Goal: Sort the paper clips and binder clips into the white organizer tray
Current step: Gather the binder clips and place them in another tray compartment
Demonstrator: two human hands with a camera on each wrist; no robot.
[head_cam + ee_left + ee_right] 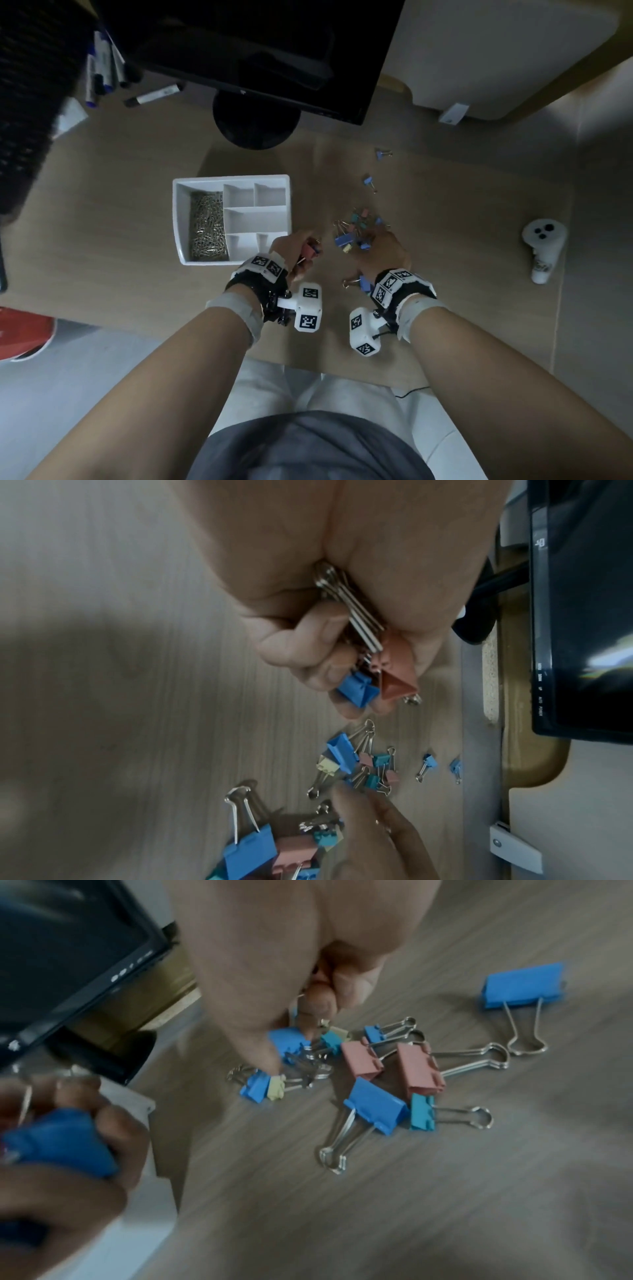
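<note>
Dim, wide-angle views with bent edges; both wrist pictures blurred, soft shadows.

- One white plastic organizer tray (231, 181) with six compartments is seen.
- Two large pink binder clips (419, 1068) lie in the pile.
- Two small blue binder clips (369, 181) are set apart from it.
- One white controller (544, 247) is counted.

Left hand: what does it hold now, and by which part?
The left hand holds a bunch of binder clips, a pink one and a blue one among them. Its fingers curl round their wire handles, and the coloured bodies stick out past the fingertips.
</note>
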